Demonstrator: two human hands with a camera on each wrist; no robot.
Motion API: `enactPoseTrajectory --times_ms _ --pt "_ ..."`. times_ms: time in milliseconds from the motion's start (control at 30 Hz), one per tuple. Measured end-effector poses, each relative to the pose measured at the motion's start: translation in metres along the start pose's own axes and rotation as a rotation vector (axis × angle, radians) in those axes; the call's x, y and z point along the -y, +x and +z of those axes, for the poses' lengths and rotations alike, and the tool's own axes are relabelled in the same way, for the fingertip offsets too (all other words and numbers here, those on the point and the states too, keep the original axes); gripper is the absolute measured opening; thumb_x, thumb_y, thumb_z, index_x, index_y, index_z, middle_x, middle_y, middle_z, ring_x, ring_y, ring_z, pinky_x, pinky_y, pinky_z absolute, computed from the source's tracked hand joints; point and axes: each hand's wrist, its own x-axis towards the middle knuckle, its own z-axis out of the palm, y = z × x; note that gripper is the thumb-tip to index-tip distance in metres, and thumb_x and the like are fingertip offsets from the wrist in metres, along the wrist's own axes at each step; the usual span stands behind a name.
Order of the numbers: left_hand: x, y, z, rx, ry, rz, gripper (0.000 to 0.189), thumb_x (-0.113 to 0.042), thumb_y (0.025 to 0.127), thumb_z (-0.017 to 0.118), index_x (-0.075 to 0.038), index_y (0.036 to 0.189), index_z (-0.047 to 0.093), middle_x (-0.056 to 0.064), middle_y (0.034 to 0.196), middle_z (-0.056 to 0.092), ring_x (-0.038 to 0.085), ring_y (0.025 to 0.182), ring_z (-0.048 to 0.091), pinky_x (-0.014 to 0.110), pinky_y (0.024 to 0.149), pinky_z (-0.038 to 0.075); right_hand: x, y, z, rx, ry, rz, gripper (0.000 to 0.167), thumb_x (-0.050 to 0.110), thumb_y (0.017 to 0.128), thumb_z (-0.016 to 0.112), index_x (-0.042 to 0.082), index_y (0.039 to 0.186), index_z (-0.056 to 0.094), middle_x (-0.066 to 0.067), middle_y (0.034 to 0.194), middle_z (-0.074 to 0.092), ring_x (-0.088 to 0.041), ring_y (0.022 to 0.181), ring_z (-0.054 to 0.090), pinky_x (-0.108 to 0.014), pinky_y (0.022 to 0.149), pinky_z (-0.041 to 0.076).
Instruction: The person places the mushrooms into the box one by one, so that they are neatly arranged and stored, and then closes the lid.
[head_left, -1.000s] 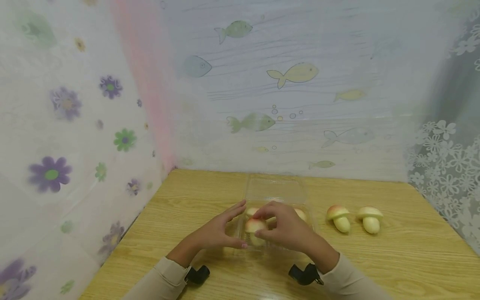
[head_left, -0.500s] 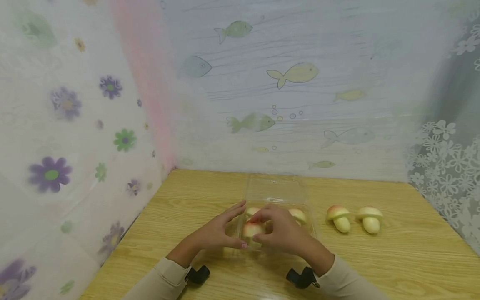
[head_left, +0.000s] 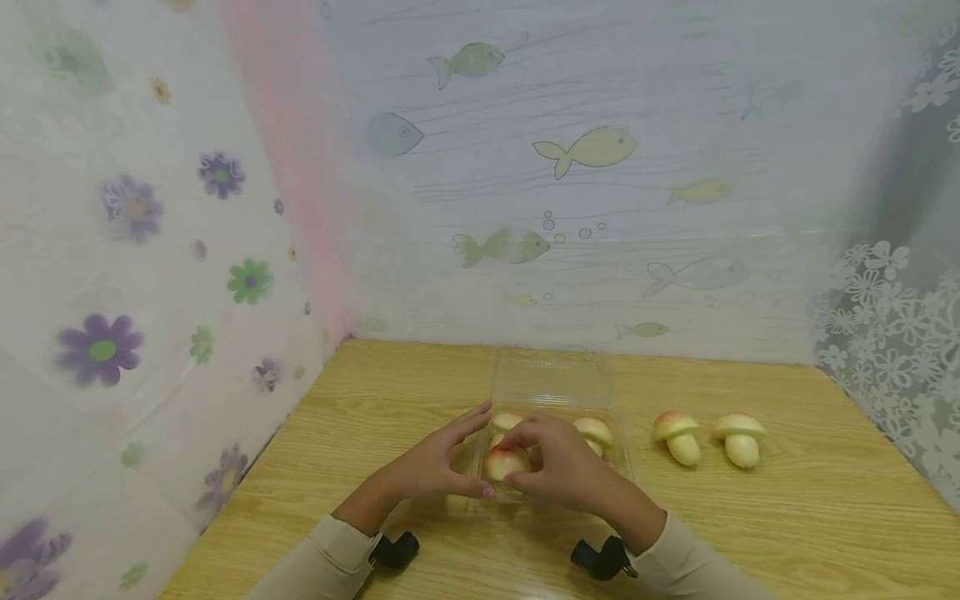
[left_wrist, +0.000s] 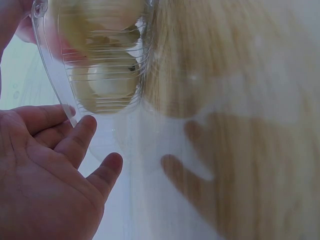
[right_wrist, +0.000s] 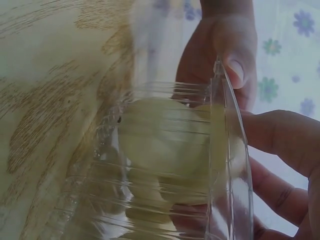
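A clear plastic clamshell box [head_left: 628, 446] stands on the table, its ribbed lid [head_left: 551, 379] folded back. My right hand [head_left: 570, 467] pinches a toy mushroom [head_left: 504, 467] by its red-tinged cap at the box's front left. Behind it in the box lies another mushroom [head_left: 506, 422], and a further mushroom [head_left: 595, 432] shows at the right, partly covered by my hand. With fingers and thumb spread, my left hand [head_left: 431, 467] is beside the box's left side. In the left wrist view, its fingertips [left_wrist: 86, 125] are right at the rim.
Two more toy mushrooms, one with a redder cap [head_left: 677, 436] and one paler [head_left: 741, 438], lie on the wooden table [head_left: 810, 517] right of the box. Patterned sheets [head_left: 600, 275] close off the back and sides. Black wrist mounts [head_left: 396, 552] hang under both sleeves.
My right hand has moved slightly left and lowered the mushroom into the box's front left, tipping its cap toward me. The left hand has stayed in place.
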Motion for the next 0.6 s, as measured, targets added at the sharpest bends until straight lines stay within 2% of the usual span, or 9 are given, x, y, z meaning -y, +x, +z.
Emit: enactPoseTrajectory --times_ms 333,600 --pt "0.001 0.0002 0.0004 0.003 -0.014 0.0 0.109 -0.047 0.084 0.086 -0.019 0.167 0.021 -0.009 0.175 0.005 0.023 0.162 0.007 0.068 0.122 0.022 -0.0005 0.0005 0.0022 -0.003 -0.024 -0.032 0.029 0.017 0.082 0.088 0.019 0.109 0.076 0.007 0.104 0.067 -0.011 0.094 0.062 -0.034 0.082 0.056" --pt "0.0029 0.0005 0.0011 0.002 -0.004 0.008 0.109 -0.048 0.085 0.085 -0.018 0.167 0.021 -0.009 0.175 0.005 0.025 0.161 0.007 0.068 0.122 0.022 -0.0013 0.0006 0.003 0.004 -0.025 -0.036 0.03 0.017 0.082 0.088 0.019 0.109 0.076 0.006 0.105 0.067 -0.011 0.093 0.061 -0.037 0.082 0.057"
